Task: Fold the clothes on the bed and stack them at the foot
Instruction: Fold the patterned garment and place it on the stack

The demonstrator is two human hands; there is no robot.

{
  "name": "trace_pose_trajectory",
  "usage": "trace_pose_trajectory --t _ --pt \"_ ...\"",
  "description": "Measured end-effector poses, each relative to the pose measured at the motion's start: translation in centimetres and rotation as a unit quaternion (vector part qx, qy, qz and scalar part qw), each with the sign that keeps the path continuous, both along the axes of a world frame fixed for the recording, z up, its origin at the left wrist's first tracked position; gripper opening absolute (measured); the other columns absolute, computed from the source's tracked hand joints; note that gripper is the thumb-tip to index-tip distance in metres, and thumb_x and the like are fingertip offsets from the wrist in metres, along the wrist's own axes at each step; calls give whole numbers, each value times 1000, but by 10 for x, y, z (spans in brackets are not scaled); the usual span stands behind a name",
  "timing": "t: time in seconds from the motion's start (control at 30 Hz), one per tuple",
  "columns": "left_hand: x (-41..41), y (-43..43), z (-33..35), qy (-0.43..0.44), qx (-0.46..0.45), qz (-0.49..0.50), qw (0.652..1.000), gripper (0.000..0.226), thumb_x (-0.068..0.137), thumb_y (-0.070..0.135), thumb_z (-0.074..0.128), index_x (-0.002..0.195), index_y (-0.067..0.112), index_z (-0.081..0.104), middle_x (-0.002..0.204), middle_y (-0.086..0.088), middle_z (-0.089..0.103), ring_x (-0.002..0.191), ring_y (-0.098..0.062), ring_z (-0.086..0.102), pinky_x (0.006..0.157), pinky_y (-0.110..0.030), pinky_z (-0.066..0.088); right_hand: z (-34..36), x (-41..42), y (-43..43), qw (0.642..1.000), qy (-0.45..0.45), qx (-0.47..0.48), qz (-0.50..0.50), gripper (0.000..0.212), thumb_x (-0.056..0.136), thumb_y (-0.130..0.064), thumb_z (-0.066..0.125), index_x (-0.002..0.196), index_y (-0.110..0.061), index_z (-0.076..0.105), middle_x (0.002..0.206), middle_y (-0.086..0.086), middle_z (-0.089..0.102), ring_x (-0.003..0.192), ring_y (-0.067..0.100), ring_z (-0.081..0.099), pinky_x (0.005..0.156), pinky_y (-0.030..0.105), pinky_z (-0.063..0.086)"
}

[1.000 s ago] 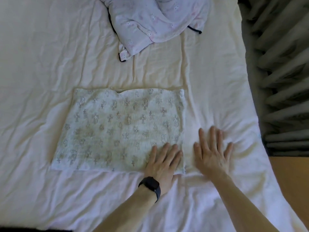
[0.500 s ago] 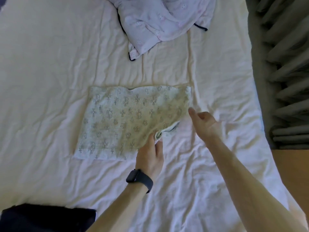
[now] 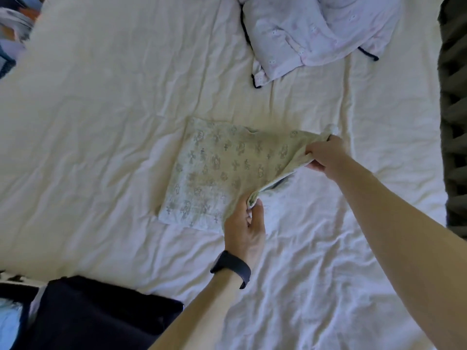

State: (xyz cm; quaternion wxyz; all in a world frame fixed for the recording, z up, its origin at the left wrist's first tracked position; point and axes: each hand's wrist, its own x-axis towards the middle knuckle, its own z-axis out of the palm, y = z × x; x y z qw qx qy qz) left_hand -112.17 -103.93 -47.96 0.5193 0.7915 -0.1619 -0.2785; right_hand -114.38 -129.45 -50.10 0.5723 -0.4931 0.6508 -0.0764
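Cloth lies flat on the bed, spread left of both grips. Left grip pinches its near corner, right grip its far corner, holding that edge up, likely to fold it over.

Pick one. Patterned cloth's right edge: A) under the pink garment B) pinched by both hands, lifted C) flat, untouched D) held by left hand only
B: left hand and right hand each pinch a corner of the patterned cloth, with that edge off the bed.
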Motion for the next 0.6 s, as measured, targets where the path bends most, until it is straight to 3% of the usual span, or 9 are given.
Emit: trace_pose_trajectory --t 0.07,0.13,0.17,0.27,0.37,0.43,0.47,0.53,0.6 --pt "20 16 1 13 11 88 996 20 102 22 53 86 34 54 80 13 50 68 1 50 59 -9 38 9 42 21 997 7 -62 40 28 82 -6 57 109 -14 57 103 12 67 81 23 70 62 37 65" --pt "45 37 -5 79 28 205 975 19 100 21 52 82 25 55 80 8 52 63 -2 49 55 -8 38 17 90 52 985 28 -133 110 31 81 -21 64 109 -17 51 90 2 61 72 19 64 48 30 58" --pt "59 49 -10 106 43 256 960 18 99 21 53 82 24 57 77 9 54 57 -1 50 51 -7 37 20 114 70 972 48 -167 156 32 81 -29 65 107 -18 49 85 -1 58 70 18 62 47 30 55" --pt "98 91 -30 96 130 301 940 11 98 24 53 91 30 57 81 19 57 57 10 55 48 -6 37 6 179 122 930 111 -204 284 35 92 -18 54 125 -12 44 79 1 53 76 24 59 60 33 47" --pt "137 121 -59 90 201 251 942 12 98 24 52 87 29 54 85 2 60 71 -14 62 56 -25 41 -19 224 162 918 126 -184 330 51 92 -9 48 142 -10 38 90 5 57 96 30 64 67 36 47" --pt "159 132 -76 71 259 161 950 21 94 16 55 74 15 49 91 -21 60 88 -42 61 65 -38 44 -27 240 181 918 93 -90 375 62 99 -21 53 156 -14 29 123 12 61 122 34 58 92 42 52" --pt "165 134 -81 76 265 133 952 20 92 13 57 74 5 52 99 -32 59 95 -47 59 74 -45 48 -29 238 184 927 50 -32 369 65 101 -30 57 158 -16 29 141 11 55 131 32 53 106 46 47" --pt "177 142 -90 107 256 126 952 24 92 14 59 98 -9 60 111 -35 58 100 -47 59 80 -50 52 -30 213 197 962 -27 14 271 59 100 -43 59 152 -22 42 146 4 54 129 25 55 112 47 44" --pt "183 146 -89 142 228 143 953 23 92 18 59 103 -1 60 94 -20 62 76 -27 63 55 -36 50 -23 160 216 978 3 -123 168 52 93 -55 59 136 -25 56 126 -6 63 116 18 61 101 38 50"
